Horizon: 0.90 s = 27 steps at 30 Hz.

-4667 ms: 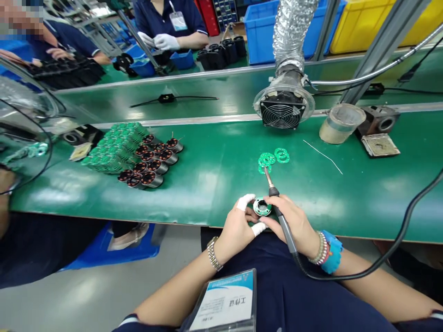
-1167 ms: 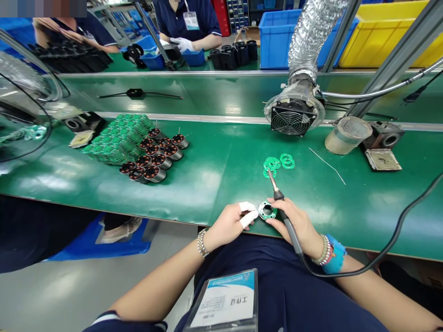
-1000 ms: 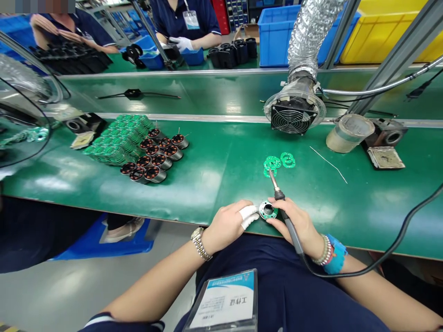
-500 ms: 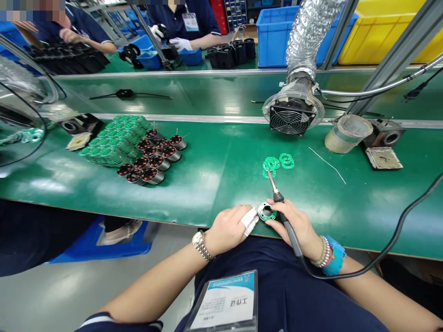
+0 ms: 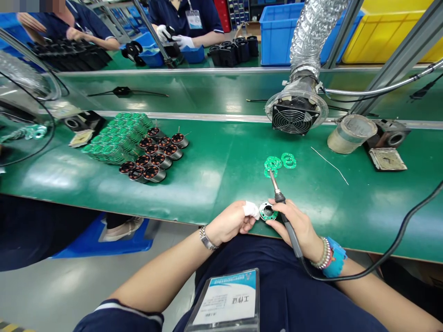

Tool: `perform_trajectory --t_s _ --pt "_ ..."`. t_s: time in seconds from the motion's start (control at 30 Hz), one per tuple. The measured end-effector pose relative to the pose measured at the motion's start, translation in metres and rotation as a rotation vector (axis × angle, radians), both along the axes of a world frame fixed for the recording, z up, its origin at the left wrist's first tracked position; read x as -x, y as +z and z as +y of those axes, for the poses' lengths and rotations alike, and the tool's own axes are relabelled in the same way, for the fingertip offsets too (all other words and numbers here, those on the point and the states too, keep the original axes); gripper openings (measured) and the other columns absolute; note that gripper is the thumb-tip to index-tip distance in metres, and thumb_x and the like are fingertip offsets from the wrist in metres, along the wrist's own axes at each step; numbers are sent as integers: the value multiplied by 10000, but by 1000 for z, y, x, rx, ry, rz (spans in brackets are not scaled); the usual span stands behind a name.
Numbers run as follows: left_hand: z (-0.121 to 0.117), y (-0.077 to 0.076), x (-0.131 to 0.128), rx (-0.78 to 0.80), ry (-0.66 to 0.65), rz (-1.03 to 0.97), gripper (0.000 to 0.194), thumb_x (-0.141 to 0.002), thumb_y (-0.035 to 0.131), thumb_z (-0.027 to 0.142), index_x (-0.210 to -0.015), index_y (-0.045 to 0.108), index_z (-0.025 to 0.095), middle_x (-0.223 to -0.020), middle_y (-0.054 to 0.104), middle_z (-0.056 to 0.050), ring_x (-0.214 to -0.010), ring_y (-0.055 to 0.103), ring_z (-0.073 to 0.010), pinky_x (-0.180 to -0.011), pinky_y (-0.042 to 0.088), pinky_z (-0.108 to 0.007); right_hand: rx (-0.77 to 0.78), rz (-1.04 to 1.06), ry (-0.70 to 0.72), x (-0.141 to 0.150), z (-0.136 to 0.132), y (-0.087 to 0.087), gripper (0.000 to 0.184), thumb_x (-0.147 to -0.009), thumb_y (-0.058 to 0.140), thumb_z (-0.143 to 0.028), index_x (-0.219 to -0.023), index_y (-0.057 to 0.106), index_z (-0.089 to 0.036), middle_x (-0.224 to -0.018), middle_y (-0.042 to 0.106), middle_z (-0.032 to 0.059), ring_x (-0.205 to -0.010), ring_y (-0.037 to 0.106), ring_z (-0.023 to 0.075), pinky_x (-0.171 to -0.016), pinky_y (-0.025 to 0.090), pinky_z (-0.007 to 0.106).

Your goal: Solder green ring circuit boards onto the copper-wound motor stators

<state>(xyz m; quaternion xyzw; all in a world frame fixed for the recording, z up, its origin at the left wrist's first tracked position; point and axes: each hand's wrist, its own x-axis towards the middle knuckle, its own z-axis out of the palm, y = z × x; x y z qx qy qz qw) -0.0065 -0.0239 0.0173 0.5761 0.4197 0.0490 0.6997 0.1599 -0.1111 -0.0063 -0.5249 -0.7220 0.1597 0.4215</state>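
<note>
The right grip (image 5: 297,226) is closed around the handle of a soldering iron (image 5: 289,226), its tip angled up and away toward the far side of the frame. The left grip (image 5: 230,221), fingers curled and wrapped in white tape (image 5: 251,210), sits just beside a green ring board (image 5: 268,211); whether it has hold of the board cannot be told. The board lies on the worktop (image 5: 214,193) between both hands. Just beyond are loose green rings (image 5: 278,162), with motors (image 5: 152,157) and stacked boards (image 5: 116,140) to the left. A fan (image 5: 292,118) stands farther back. At the upper edge of the frame, a co-worker's gloved hands (image 5: 173,37) work.
</note>
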Motion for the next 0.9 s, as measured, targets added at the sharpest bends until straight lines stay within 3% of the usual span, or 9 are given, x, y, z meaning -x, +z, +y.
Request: perform_trajectory --t_s 0.03,0.1,0.23,0.3,0.43,0.53,0.6,0.8,0.9 --pt "1 0 2 77 11 -14 193 -765 423 287 -626 466 160 -478 396 47 -368 352 -66 -355 272 -183 -1 -1 -1 0 0 0 291 -845 554 -190 -1116 450 -207 -1093 575 102 -982 552 200 -824 499 360" --pt "0 -2 9 -36 -12 -15 206 -779 479 331 -700 531 148 -532 473 29 -407 413 -71 -385 331 -186 -4 3 -2 0 0 0 285 -845 554 -192 -1111 454 -206 -1085 578 102 -980 552 203 -823 500 363" --pt "0 -4 22 -780 -123 -15 155 -806 552 295 -882 614 175 -764 614 -28 -647 559 -117 -603 460 -238 -2 12 1 0 0 0 283 -848 550 -195 -1114 454 -208 -1082 581 98 -975 551 203 -828 497 370" --pt "1 -7 23 -1016 -184 -59 123 -832 531 249 -896 613 184 -831 629 -41 -739 579 -133 -677 469 -253 3 11 0 0 0 1 287 -848 551 -197 -1117 452 -207 -1079 582 98 -975 547 202 -834 492 371" --pt "3 -11 19 -1124 -263 -75 122 -868 459 205 -876 576 172 -838 607 -50 -752 565 -138 -682 466 -257 -2 13 2 -1 -1 0 299 -847 554 -198 -1126 447 -207 -1086 579 100 -976 542 201 -832 490 370" --pt "2 -9 14 -1069 -264 -42 136 -874 415 198 -831 537 158 -808 565 -56 -726 531 -149 -670 455 -283 -13 10 10 -1 0 -1 294 -850 548 -197 -1125 447 -208 -1094 578 102 -973 544 203 -830 490 372" --pt "1 -7 11 -951 -235 -48 135 -868 421 220 -794 517 162 -784 539 -44 -704 516 -143 -663 453 -289 -18 5 9 -1 0 -1 283 -851 545 -195 -1118 451 -206 -1094 578 103 -965 548 203 -825 491 372" --pt "0 -5 -5 -33 29 -186 195 -776 577 309 -821 440 177 -570 464 58 -443 449 -70 -403 400 -180 -10 -24 -7 0 1 0 269 -847 548 -202 -1102 461 -200 -1064 588 103 -944 559 203 -812 497 362" --pt "0 -5 -8 93 113 -238 265 -725 640 318 -810 434 175 -561 438 76 -419 430 -49 -389 402 -165 -16 -28 -3 0 1 1 264 -850 544 -207 -1100 461 -205 -1068 589 105 -949 565 205 -812 501 369"
